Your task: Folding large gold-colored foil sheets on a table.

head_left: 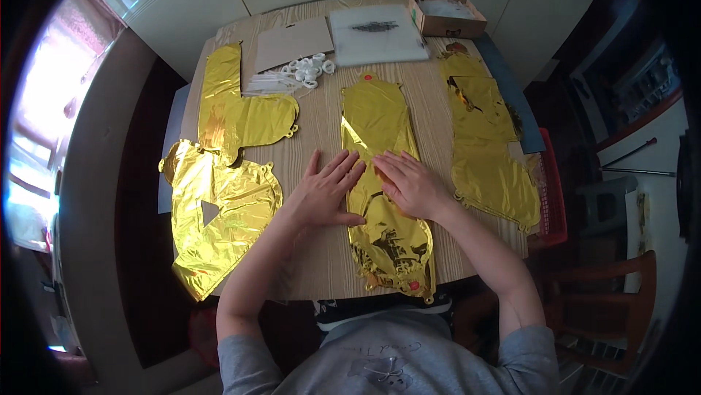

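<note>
A long gold foil balloon (376, 114), uninflated, lies lengthwise in front of me on the wooden table. My left hand (327, 192) is at its left edge, palm down with fingers stretched and thumb spread over the foil. From the other side my right hand (414, 183) rests flat on it, fingers extended toward the left hand. Neither hand grips anything. Red spots mark the balloon's far and near ends. At the left lie an L-shaped gold foil balloon (223, 106) and a wider one (226, 198) with a triangular hole. Another folded gold foil balloon (485, 154) lies at the right.
White plastic rings (310, 68) and thin white strips (272, 82) sit beside a grey-beige card (292, 43). Farther back are a stack of clear plastic sheets (380, 33) and an open cardboard box (449, 24). A red basket (553, 190) stands at the right edge, a wooden chair (635, 289) lower right.
</note>
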`<state>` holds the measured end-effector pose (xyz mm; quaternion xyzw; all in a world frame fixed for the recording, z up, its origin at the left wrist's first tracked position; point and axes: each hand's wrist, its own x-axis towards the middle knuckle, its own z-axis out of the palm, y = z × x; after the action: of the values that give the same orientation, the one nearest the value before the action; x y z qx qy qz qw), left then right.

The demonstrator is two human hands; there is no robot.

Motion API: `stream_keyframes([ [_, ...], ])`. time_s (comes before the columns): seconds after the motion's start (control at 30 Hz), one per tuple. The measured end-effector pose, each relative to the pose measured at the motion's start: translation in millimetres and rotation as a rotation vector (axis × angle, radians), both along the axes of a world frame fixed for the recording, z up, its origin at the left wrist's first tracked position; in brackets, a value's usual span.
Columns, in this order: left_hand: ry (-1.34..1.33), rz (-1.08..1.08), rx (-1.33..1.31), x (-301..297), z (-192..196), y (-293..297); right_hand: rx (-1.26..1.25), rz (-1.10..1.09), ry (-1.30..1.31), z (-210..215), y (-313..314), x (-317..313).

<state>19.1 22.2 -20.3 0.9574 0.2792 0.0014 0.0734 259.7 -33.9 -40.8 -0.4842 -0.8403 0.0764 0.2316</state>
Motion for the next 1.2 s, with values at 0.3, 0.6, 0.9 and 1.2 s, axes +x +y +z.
stream_keyframes([
  [0.3,0.047,-0.02,-0.003,-11,5,0,-0.029,-0.004,0.01,1,0,0],
  [0.6,0.136,0.001,-0.031,-14,16,-7,-0.011,0.015,-0.021,4,-1,-1],
  [0.9,-0.013,-0.063,0.05,10,4,0,-0.034,-0.001,-0.006,4,-1,-1],
  [1.2,-0.002,-0.017,0.055,14,-3,6,-0.054,-0.002,0.003,3,-1,0],
])
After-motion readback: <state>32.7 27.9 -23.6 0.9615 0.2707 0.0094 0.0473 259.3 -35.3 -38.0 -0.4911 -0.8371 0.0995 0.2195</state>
